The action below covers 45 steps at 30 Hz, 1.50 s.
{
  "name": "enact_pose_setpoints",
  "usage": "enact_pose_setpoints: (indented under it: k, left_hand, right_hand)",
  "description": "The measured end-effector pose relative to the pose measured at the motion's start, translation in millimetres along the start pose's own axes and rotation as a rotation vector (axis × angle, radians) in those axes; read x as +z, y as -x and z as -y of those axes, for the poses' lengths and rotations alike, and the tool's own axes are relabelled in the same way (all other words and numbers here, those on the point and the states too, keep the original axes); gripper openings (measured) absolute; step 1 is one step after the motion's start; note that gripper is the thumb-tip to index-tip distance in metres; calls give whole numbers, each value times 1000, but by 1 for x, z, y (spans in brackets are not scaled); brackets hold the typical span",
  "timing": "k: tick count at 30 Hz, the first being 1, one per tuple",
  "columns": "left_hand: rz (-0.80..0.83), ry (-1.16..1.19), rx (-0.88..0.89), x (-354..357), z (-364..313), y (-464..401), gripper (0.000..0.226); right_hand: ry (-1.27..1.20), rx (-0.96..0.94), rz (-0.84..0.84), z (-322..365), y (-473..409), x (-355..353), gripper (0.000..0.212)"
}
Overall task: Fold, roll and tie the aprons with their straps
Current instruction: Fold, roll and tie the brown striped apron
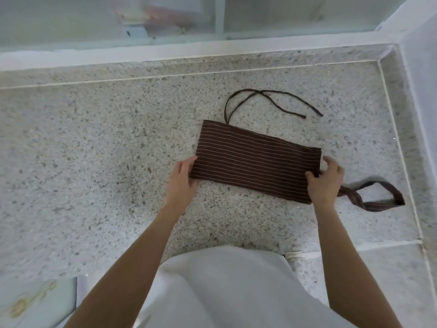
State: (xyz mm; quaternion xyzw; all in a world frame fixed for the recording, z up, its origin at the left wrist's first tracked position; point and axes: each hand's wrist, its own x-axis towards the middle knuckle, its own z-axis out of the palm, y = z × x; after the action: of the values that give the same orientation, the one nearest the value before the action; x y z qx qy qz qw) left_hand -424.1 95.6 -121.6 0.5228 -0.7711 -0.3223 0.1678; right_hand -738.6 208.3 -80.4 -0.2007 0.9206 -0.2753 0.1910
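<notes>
A brown apron (257, 159) with thin pale stripes is laid flat on a speckled stone counter (94, 162), folded into a long narrow band that runs from upper left to lower right, a little right of the middle of the view. Two thin dark straps (272, 100) are seen leaving the band's far left corner; they cross once and trail away to the right across the counter, ending loose and apart from each other. A wider striped loop (378, 197) of the same cloth is seen at the band's right end, twisted once and lying on the counter near the counter's right edge. The left end of the band is held by the left hand (183, 181), with the thumb on top of the cloth and the fingers curled at and under its edge. The right end is gripped by the right hand (325, 183), whose fingers are bent over the near corner of the cloth, with the thumb raised beside the far corner. Both bare forearms are seen reaching in from the bottom of the view, over a white garment (224, 292) worn by the person. A raised white ledge (189, 55) is seen along the far side of the counter, with blurred glass panels (106, 17) behind it. A pale tiled surface is seen at lower right, beyond the counter's edge.
</notes>
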Motion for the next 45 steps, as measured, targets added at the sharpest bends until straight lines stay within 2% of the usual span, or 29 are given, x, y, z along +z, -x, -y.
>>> enact_pose_setpoints:
  k: [2,8,10,13,15,20,24,28,32,35,38,40,42,45]
  left_hand:
    - [7,26,-62,-1,-2,-3,51]
    - [55,-19,81,-7,3,-4,46]
    - [65,-76,128,-8,6,-5,49]
    - [135,-183,231,-9,8,-6,48]
    - [169,-226,231,-12,7,-5,45]
    - [228,-320,246,-23,-16,-23,39]
    - [395,-440,438,1,-41,-53,52]
    - [565,-677,408,28,-42,-62,72]
    - [551,-725,309,24,-31,-53,79]
    - [503,-700,257,8,-35,-46,73]
    - [555,-587,364,-11,-38,-43,74]
    - [632,-480,518,-20,-32,-37,60]
    - [687,-462,675,-19,-20,-30,51]
    - [682,-436,722,-16,-10,-24,55]
  right_hand:
    - [21,85,11,-14,5,6,49]
    - [3,47,-60,-23,-1,12,32]
    - [2,16,-70,-23,-4,11,34]
    - [-7,-65,-97,-24,-3,14,47]
    - [21,-131,-100,-26,1,19,51]
    - [292,-338,-169,-30,17,28,42]
    - [346,-512,-23,-25,50,47,41]
    - [465,-591,162,-16,71,75,56]
    - [584,-594,273,-23,59,83,63]
    - [663,-737,336,-20,33,74,63]
    - [718,-777,256,-16,7,59,60]
    - [720,-766,158,-10,4,51,57]
    - [663,-832,87,-8,10,48,46]
    - [537,-858,-10,-15,28,50,25]
